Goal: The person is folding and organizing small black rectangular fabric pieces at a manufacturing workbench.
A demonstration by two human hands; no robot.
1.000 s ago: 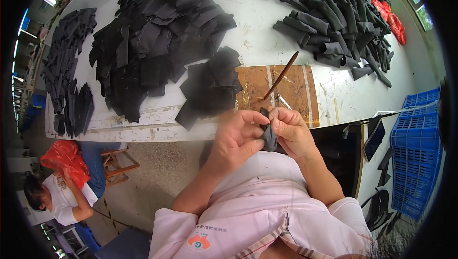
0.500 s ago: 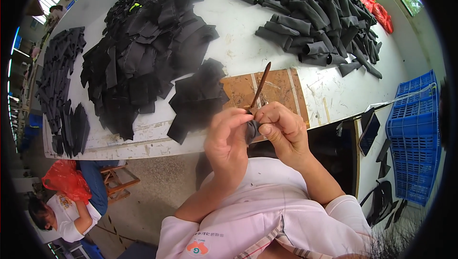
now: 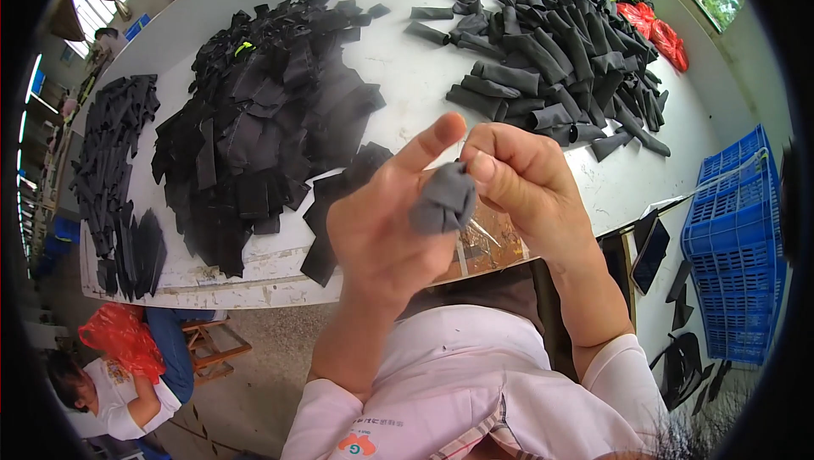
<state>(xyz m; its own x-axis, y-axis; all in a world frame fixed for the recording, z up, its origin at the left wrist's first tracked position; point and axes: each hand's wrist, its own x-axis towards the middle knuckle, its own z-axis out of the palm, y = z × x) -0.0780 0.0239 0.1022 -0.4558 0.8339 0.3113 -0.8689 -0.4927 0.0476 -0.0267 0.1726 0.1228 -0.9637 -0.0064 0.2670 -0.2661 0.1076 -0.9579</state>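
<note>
A small dark grey fabric piece point(image 3: 444, 199), bunched into a rounded shape, is held between my hands over the table's near edge. My right hand point(image 3: 538, 193) pinches its upper edge with thumb and forefinger. Against the palm side of my left hand point(image 3: 386, 218) rests the body of the fabric; one digit points up and away, and the other fingers are partly hidden behind the cloth. Beneath my hands lies a brown board point(image 3: 509, 244), mostly covered by them. Flat black fabric pieces point(image 3: 320, 244) lie beside my left hand.
A large heap of flat black pieces point(image 3: 263, 121) covers the table's left middle, with narrower strips point(image 3: 114, 155) farther left. Rolled dark tubes point(image 3: 543, 53) are piled at far right near a red bag point(image 3: 657, 32). Blue crates point(image 3: 733, 248) stand right. A seated person point(image 3: 127, 384) is lower left.
Both hands have risen with the fabric piece, and one left digit now stretches upward. The brown pointed stick that stood beyond my hands no longer shows. The view has tilted slightly.
</note>
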